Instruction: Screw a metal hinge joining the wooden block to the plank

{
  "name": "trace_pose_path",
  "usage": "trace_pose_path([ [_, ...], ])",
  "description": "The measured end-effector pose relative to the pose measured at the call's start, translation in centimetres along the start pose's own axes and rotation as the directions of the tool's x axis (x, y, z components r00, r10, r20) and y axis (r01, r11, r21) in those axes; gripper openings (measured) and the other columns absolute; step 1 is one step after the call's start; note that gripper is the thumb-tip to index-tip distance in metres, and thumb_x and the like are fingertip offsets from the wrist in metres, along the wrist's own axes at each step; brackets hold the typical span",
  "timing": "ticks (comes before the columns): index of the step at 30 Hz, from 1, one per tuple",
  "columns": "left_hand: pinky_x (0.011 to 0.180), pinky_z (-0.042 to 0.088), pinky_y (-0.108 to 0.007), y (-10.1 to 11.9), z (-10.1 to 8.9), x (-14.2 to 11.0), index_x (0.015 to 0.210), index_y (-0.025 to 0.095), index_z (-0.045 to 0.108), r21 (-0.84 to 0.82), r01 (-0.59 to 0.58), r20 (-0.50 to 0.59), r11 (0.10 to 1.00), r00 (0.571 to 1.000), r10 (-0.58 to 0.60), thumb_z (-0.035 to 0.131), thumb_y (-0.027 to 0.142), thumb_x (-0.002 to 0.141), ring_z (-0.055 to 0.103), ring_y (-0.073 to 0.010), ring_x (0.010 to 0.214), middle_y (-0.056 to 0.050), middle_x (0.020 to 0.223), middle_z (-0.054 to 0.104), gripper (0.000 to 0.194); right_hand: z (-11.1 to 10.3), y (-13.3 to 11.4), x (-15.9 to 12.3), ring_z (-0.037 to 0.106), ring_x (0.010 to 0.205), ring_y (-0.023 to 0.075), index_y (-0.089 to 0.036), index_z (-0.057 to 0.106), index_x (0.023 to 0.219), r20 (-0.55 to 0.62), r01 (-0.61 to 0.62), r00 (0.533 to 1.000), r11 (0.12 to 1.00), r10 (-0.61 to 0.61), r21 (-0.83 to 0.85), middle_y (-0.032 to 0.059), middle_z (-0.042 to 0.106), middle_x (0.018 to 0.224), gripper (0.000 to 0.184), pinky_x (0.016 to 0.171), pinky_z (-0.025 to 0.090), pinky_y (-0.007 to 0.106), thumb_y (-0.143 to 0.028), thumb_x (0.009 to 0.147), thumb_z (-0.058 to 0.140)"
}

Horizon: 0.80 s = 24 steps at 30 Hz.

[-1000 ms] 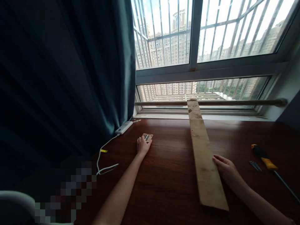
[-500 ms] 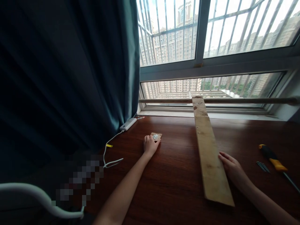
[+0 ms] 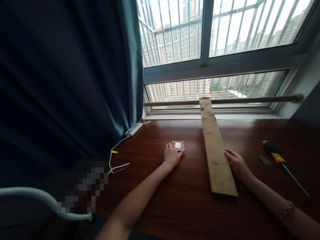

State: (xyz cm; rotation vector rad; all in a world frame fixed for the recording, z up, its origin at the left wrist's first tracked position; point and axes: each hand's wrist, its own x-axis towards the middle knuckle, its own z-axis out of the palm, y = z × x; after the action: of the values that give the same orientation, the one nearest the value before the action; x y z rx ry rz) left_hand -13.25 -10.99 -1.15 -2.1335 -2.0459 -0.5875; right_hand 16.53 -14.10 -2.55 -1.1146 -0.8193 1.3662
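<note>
A small wooden block (image 3: 182, 146) lies on the dark brown table, with a silver metal hinge (image 3: 178, 145) on its top. My left hand (image 3: 172, 156) grips this block from the near side, fingers at its left and thumb along its near right corner. To the right, a long pale wooden board (image 3: 220, 160) slopes from the table up to a rail by the window. My right hand (image 3: 237, 164) holds the right edge of the board near its lower half; some fingertips are hidden at the edge.
A screwdriver (image 3: 276, 156) with a black and yellow handle lies at the right, beside several screws (image 3: 265, 160). At the left are a white power strip (image 3: 133, 129) with its cable and a dark blue curtain (image 3: 120, 66). The horizontal rail (image 3: 237, 100) crosses before the window.
My left hand has shifted the hinged block rightward, closer to the board. My right hand stays at the board's edge. The view has turned slightly to the right.
</note>
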Motion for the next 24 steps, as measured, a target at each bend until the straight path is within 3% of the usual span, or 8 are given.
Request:
trace_pose_path([
  [6, 0.102, 0.027, -0.043, -0.3, 0.5, 0.1, 0.114, 0.008, 0.051, -0.092, -0.192, -0.005, 0.977, 0.981, 0.193, 0.048, 0.051, 0.079, 0.038, -0.0307, 0.12, -0.02, 0.123, 0.048, 0.056, 0.3, -0.1, -0.2, 0.066, 0.077, 0.0217, -0.02, 0.056, 0.096, -0.02, 0.051, 0.998, 0.999, -0.051, -0.009, 0.0045, 0.068, 0.087, 0.037, 0.06, 0.054, 0.028, -0.038, 0.066, 0.069],
  [16, 0.095, 0.037, -0.036, -0.2, 0.1, 0.3, 0.106, 0.016, 0.057, -0.1, -0.287, 0.02, 0.953, 0.957, 0.29, 0.047, 0.039, 0.083, 0.049, -0.0246, 0.109, -0.012, 0.113, 0.057, 0.034, 0.6, -0.1, -0.2, 0.065, 0.08, 0.0216, -0.02, 0.054, 0.097, -0.011, 0.064, 0.998, 0.998, -0.064, -0.026, 0.0044, 0.068, 0.087, 0.037, 0.064, 0.053, 0.029, -0.04, 0.068, 0.066],
  [24, 0.095, 0.04, -0.033, -1.0, -0.5, 0.9, 0.101, 0.021, 0.06, -0.246, -0.381, 0.063, 0.891, 0.911, 0.407, 0.051, 0.035, 0.081, 0.051, -0.0206, 0.107, -0.007, 0.111, 0.059, 0.026, 1.0, -0.6, -0.7, 0.065, 0.08, 0.0226, -0.02, 0.056, 0.095, -0.028, 0.066, 0.997, 0.997, -0.067, -0.03, 0.0042, 0.069, 0.084, 0.036, 0.063, 0.053, 0.029, -0.041, 0.067, 0.066],
])
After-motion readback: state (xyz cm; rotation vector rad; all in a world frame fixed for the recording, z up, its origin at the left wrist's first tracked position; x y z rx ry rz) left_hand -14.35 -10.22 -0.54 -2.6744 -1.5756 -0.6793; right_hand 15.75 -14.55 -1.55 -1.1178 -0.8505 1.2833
